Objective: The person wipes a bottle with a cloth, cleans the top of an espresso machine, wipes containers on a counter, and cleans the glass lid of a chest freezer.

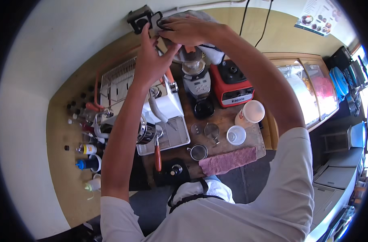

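Both my arms reach up to the top of the view. My right hand [191, 30] lies over a grey cloth item [199, 14] with black trim, its fingers closed around part of the trim. Close beside it, my left hand [153, 59] is raised with index finger and thumb spread, and I see nothing held in it. Its index fingertip overlaps a black box [140, 18] by the wall; I cannot tell whether they touch. Below the cloth stands a coffee grinder [198, 83], its hopper partly covered. A white espresso machine [168, 101] lies partly behind my left forearm.
A red blender base [232, 87] stands right of the grinder. A wooden-handled portafilter [158, 154] sits at the espresso machine. Near the counter's front are a glass cup [212, 130], a plastic cup [236, 135], a lidded tub [253, 112], a metal pitcher [198, 152] and a pink towel [227, 161].
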`<state>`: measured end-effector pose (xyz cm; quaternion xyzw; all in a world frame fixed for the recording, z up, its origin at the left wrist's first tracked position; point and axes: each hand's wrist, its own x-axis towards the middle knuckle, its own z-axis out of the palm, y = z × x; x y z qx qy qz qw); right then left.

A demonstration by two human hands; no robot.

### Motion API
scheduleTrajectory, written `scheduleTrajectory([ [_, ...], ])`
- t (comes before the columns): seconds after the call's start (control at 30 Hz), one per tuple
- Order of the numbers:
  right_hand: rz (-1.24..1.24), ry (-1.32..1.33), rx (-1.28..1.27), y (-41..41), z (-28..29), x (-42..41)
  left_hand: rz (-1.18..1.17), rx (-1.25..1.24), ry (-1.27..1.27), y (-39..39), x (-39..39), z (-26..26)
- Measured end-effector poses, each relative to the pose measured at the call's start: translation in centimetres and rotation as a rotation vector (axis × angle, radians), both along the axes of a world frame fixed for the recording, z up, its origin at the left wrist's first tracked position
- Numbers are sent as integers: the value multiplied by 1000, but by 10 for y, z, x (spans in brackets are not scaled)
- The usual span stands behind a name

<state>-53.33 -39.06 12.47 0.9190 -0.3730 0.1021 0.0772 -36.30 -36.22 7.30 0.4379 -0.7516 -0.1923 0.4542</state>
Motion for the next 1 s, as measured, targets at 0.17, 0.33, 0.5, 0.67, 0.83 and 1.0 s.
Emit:
scheduleTrajectory([
  [0.17, 77, 18, 99, 8, 13, -17, 42, -80, -12, 10, -13, 7],
  [0.33, 13, 141, -51, 34, -1, -8, 67, 118, -116, 19, -9, 22],
  [0.5, 93, -148, -200, 29, -32, -43, 108, -83, -175, 12, -13, 12],
  [0.67, -131, -606, 347, 40, -3, -26, 40, 74, -156, 27, -1, 32],
  [0.83, 54, -1633, 843, -32, 35, -154, 47, 23, -76, 14, -12, 4],
  [1.0, -81, -1417, 373, -37, 45, -145, 219, -225, -111, 3, -15, -6],
])
